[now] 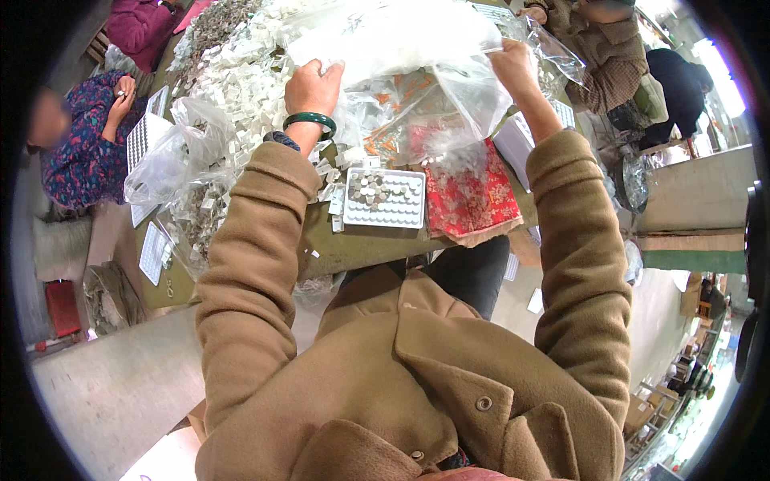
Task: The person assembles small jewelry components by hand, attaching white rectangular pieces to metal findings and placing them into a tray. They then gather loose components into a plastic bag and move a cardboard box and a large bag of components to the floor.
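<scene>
A large clear plastic bag is stretched between my two hands over the far part of the table. My left hand, a green bangle at its wrist, is closed on the bag's left edge. On the opposite side my right hand grips the bag's other edge. Orange printing shows on the clear plastic below. Closer to me lies a white tray with rows of round hollows, some filled with small round pieces. Beside it is a red flowered cloth with a heap of small clear pieces.
Small white pieces are piled over the table's left and far side. A crumpled clear bag and another white tray lie at left. A person in a flowered top sits left; another in a checked jacket sits far right.
</scene>
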A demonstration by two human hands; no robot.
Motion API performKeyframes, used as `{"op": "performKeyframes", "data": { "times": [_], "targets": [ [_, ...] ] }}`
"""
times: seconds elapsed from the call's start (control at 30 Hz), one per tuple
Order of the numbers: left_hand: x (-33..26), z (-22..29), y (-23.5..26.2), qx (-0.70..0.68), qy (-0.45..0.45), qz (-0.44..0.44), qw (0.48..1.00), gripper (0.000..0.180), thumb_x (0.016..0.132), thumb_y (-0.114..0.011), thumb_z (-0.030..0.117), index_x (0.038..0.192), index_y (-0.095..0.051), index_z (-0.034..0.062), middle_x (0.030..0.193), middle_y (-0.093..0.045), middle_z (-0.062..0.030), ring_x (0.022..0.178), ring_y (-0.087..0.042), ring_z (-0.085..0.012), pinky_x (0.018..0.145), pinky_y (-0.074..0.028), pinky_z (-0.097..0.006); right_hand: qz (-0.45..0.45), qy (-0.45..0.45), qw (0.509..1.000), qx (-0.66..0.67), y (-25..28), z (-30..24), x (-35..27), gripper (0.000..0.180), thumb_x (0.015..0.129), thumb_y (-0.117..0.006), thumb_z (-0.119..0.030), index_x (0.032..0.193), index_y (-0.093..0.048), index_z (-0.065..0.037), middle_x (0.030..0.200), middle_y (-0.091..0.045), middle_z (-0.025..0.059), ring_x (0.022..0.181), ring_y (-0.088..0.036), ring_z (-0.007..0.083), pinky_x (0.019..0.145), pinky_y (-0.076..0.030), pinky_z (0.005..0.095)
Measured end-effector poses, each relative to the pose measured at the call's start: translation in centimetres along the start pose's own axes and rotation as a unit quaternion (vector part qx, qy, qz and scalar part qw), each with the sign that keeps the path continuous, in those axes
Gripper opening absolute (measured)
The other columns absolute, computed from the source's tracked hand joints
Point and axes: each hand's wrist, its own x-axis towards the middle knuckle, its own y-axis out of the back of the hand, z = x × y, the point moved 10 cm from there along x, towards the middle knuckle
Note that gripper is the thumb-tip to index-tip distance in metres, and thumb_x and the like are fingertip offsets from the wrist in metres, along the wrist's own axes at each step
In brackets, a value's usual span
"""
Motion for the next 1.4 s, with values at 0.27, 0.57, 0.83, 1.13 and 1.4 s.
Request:
{"op": "performKeyframes", "data": {
  "times": [0.27,0.57,0.83,1.13,1.4],
  "targets": [
    [-0.1,-2.9,0.2,-0.059,0.038,0.074,0.995,0.045,0.084,-0.064,0.046,0.083,-0.068,0.0013,0.069,-0.065,-0.0161,0.063,-0.06,-0.0307,0.064,-0.047,-0.04,-0.022,0.006,0.854,0.52,1.5,0.5,1.1,0.026,0.091,-0.064,-0.015,0.112,-0.062,0.0,0.097,-0.067,0.0042,0.088,-0.065,0.016,0.078,-0.05,0.0264],
    [1.2,1.5,4.9,-0.112,-0.12,0.14,0.976,0.064,0.074,-0.072,0.045,0.111,-0.057,-0.0049,0.11,-0.062,-0.023,0.105,-0.059,-0.0376,0.093,-0.046,-0.041,-0.075,0.041,0.794,0.602,2.3,-0.8,4.9,0.027,0.092,-0.057,-0.009,0.117,-0.062,-0.001,0.107,-0.068,0.013,0.09,-0.068,0.0256,0.079,-0.056,0.0372],
    [-0.3,1.1,-0.2,0.028,-0.123,-0.087,0.988,0.101,0.074,-0.077,0.036,0.146,-0.021,-0.0064,0.134,-0.047,-0.0311,0.126,-0.046,-0.0403,0.106,-0.039,-0.042,-0.043,0.134,0.938,0.318,3.4,-5.5,1.0,0.043,0.079,-0.058,0.0,0.122,-0.058,-0.005,0.098,-0.065,0.0045,0.075,-0.062,0.0146,0.063,-0.051,0.0277],
    [3.6,0.3,-0.6,0.032,-0.041,-0.086,0.995,0.075,0.074,-0.057,0.011,0.143,-0.03,0.0016,0.111,-0.06,-0.0323,0.102,-0.059,-0.0453,0.088,-0.049,-0.047,-0.143,0.331,0.901,-0.241,-0.7,-8.2,-4.4,0.057,0.075,-0.073,-0.023,0.125,-0.057,-0.001,0.1,-0.068,0.0215,0.092,-0.069,0.033,0.078,-0.054,0.0433],
    [6.3,2.2,1.6,0.113,-0.134,-0.073,0.982,0.052,0.078,-0.047,0.007,0.129,-0.054,0.0156,0.108,-0.064,-0.024,0.102,-0.059,-0.0431,0.089,-0.047,-0.049,-0.252,0.118,0.926,-0.254,0.5,-2.0,3.2,0.064,0.072,-0.079,-0.032,0.125,-0.058,-0.003,0.113,-0.065,0.019,0.106,-0.062,0.0333,0.092,-0.049,0.0383]
  ]
}}
